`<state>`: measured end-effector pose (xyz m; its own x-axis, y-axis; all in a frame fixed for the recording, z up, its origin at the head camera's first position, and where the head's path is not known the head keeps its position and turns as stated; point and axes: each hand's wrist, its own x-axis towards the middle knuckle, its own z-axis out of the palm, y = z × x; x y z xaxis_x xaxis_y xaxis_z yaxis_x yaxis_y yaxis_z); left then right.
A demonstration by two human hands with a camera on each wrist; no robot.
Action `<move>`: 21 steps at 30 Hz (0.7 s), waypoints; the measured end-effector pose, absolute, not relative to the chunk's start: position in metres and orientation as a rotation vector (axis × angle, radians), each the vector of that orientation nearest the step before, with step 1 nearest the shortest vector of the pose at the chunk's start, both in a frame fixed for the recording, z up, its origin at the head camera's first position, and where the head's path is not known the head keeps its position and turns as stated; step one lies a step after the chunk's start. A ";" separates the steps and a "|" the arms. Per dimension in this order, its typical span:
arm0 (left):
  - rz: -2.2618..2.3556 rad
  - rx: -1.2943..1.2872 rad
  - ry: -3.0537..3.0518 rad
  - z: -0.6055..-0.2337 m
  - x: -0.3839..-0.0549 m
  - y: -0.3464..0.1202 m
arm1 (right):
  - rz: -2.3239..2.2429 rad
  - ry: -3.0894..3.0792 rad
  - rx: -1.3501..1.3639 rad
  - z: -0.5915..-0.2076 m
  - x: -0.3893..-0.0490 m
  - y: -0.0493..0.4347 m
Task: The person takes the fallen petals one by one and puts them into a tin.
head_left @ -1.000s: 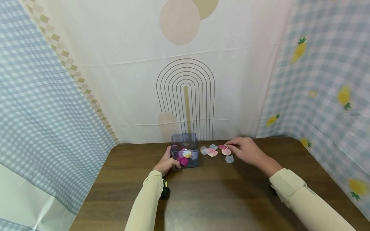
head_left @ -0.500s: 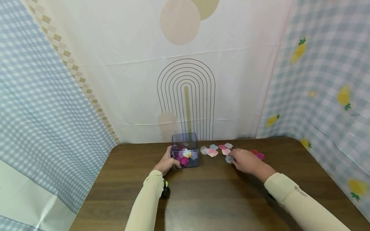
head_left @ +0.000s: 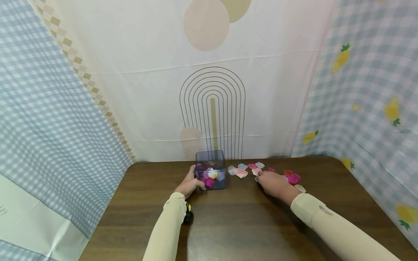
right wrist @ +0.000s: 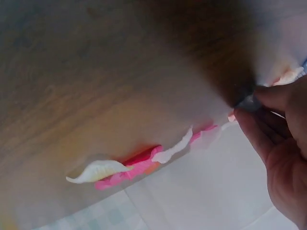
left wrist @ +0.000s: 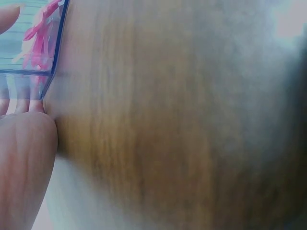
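Observation:
My left hand [head_left: 188, 184] grips the left side of a clear bluish plastic box [head_left: 221, 185], thumb at its front and fingers behind. Magenta, white, yellow and pale artificial flower petals [head_left: 209, 181] lie heaped inside it. The left wrist view shows only a corner of the box [left wrist: 58, 45], with pink petals [left wrist: 41, 40] inside. Right of the box, my right hand [head_left: 275, 185] pinches a grey-blue petal [right wrist: 248, 102] between thumb and fingertips, low over the table. Just beyond these fingers lie a pink-white petal [head_left: 256, 171], a pink petal [head_left: 251, 166] and a pale one [head_left: 259, 165].
More petals [head_left: 241, 173] lie between box and right hand. Behind that hand are a red petal [head_left: 287, 172], a magenta petal [head_left: 294, 178] and a cream petal [head_left: 300, 188]. The brown wooden table [head_left: 228, 224] ends at a hanging white cloth [head_left: 156, 116].
My right hand has left the pale petal at the back and come toward me, down to the grey-blue petal, which it now pinches. The left hand keeps its hold on the box.

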<state>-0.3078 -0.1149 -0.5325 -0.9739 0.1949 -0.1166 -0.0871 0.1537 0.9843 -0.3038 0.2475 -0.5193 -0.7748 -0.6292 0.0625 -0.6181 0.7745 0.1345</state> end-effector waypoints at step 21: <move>1.905 0.099 2.220 -0.534 -0.308 -0.114 | 0.249 -2.531 0.929 -0.471 -0.304 0.231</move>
<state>-0.3084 -0.1143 -0.5336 -0.9748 0.1892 -0.1183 -0.0881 0.1605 0.9831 -0.3038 0.2314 -0.4711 -0.6831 -0.5729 0.4530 -0.6500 0.7596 -0.0195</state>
